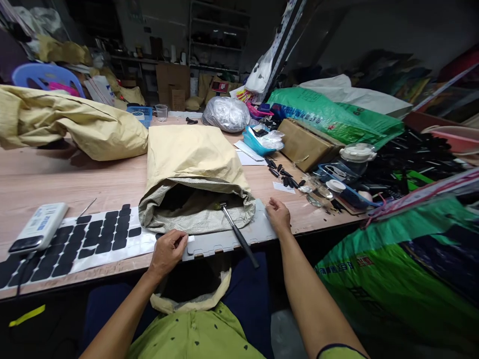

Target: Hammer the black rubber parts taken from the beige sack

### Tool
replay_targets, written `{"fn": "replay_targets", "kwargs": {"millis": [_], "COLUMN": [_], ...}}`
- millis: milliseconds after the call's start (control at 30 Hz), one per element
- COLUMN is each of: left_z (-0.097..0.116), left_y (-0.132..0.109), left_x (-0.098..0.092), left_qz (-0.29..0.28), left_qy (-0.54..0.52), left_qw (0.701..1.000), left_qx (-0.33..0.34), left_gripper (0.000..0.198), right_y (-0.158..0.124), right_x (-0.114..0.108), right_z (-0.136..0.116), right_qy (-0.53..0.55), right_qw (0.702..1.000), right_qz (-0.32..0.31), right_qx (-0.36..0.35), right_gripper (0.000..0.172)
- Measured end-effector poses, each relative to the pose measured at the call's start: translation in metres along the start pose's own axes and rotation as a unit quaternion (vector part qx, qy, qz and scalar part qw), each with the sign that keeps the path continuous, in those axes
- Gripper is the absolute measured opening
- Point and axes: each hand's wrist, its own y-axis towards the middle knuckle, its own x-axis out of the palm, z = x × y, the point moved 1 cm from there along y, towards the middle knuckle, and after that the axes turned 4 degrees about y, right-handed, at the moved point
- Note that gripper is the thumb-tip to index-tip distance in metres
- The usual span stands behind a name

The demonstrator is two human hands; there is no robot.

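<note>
My left hand point(167, 250) pinches the near left edge of a flat grey plate point(220, 240) that lies at the table's front edge. On the plate's right end rests my right hand point(278, 216), fingers curled, nothing in it. An open tan woven sack point(192, 174) lies behind the plate with its mouth toward me. A small hammer point(237, 233) with a black handle lies across the plate, its head at the sack's mouth and its handle overhanging the table edge.
A white sheet of black pads point(90, 239) and a white device point(39, 227) lie at the left. Another tan sack point(67, 122) sits at the back left. A cardboard box point(305, 144), blue trays, small black parts point(284, 175) and green bags point(396, 271) crowd the right.
</note>
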Motion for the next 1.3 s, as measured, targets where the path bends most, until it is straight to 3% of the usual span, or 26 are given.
{"fn": "replay_targets", "kwargs": {"millis": [167,267,333,433,533,667,933,1200,1300], "left_z": [0.005,0.005,0.004,0.000,-0.002,-0.003,-0.011,-0.013,-0.012], "left_y": [0.010,0.032,0.051,0.078,0.091,0.091,0.075,0.082,0.078], "left_x": [-0.006,-0.008,-0.007,-0.004,-0.001,0.001,0.005,-0.001,-0.003], "left_qz": [0.042,0.089,0.091,0.011,-0.074,-0.062,0.076,0.075,0.119], "left_qy": [0.006,0.098,0.197,0.315,0.340,0.346,0.337,0.279,0.260], "left_qw": [0.999,0.991,0.976,0.944,0.923,0.923,0.931,0.942,0.949], "left_qx": [-0.006,0.000,-0.016,-0.101,-0.167,-0.156,-0.114,-0.172,-0.135], "left_gripper": [0.021,0.023,0.025,0.035,0.035,0.036,0.029,0.013,0.012], "right_y": [-0.011,-0.013,-0.014,-0.015,-0.014,-0.013,-0.014,-0.017,-0.022], "right_x": [-0.002,-0.002,-0.001,-0.001,-0.001,0.000,0.001,-0.002,-0.006], "right_z": [-0.006,-0.011,-0.013,-0.015,-0.015,-0.013,-0.016,-0.026,-0.030], "right_qy": [-0.012,-0.019,-0.020,-0.021,-0.024,-0.027,-0.027,-0.008,0.022], "right_qw": [1.000,1.000,0.999,0.999,0.999,0.999,0.999,1.000,1.000], "right_qz": [0.011,0.014,0.014,0.012,0.010,0.008,0.008,0.011,0.011], "right_qx": [-0.006,-0.016,-0.023,-0.029,-0.032,-0.031,-0.028,-0.020,-0.017], "right_gripper": [0.048,0.047,0.046,0.044,0.042,0.039,0.038,0.030,0.033]}}
